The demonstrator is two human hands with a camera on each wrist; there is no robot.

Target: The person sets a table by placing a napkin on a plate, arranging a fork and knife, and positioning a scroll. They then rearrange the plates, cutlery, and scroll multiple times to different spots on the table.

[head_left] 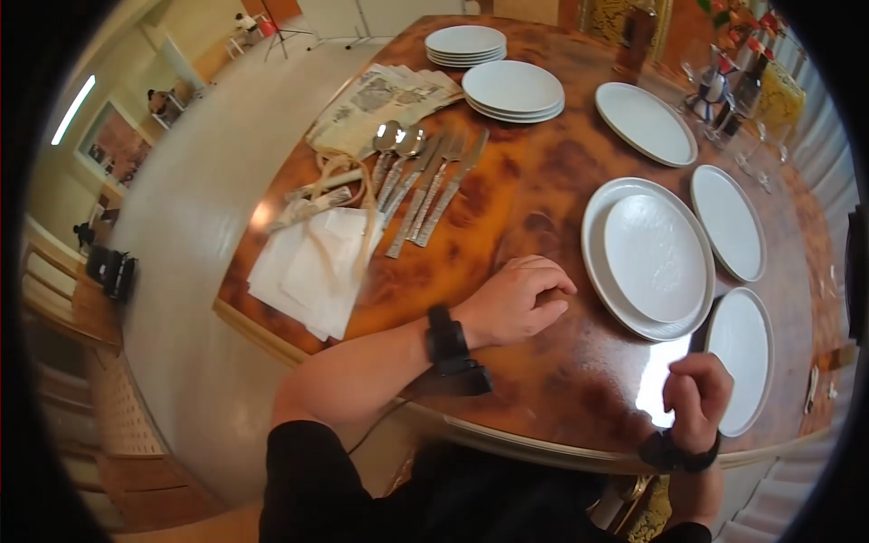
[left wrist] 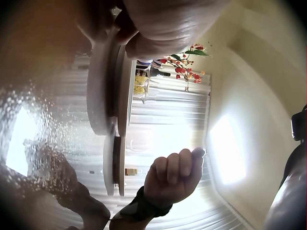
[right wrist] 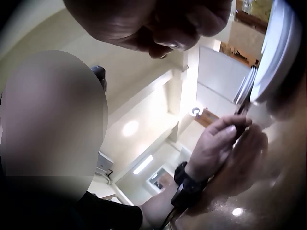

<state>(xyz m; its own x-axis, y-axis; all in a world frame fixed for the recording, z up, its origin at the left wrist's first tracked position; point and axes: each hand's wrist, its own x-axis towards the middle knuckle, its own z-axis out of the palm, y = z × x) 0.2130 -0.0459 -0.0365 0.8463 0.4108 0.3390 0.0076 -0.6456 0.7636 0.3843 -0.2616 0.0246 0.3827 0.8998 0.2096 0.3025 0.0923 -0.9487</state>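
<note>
My left hand (head_left: 516, 303) is just over the glossy brown table, its fingers loosely bent and holding nothing. To its right, a smaller white plate (head_left: 659, 258) sits on a larger white plate (head_left: 595, 262). My right hand (head_left: 699, 398) is raised near the table's front edge with curled fingers and nothing in it. It overlaps the edge of a single white plate (head_left: 744, 362) in the head view. In the left wrist view the right hand (left wrist: 171, 177) shows bent fingers and a black wrist strap. The left hand (right wrist: 216, 146) appears low over the tabletop in the right wrist view.
Two more plates (head_left: 645, 124) (head_left: 728, 223) lie along the far right. Plate stacks (head_left: 513, 88) (head_left: 465, 41) stand at the back. Spoons, forks and knives (head_left: 430, 195) lie left of centre beside white napkins (head_left: 317, 271) and a printed cloth (head_left: 385, 100). Bottles (head_left: 635, 41), glasses and red flowers occupy the far right corner.
</note>
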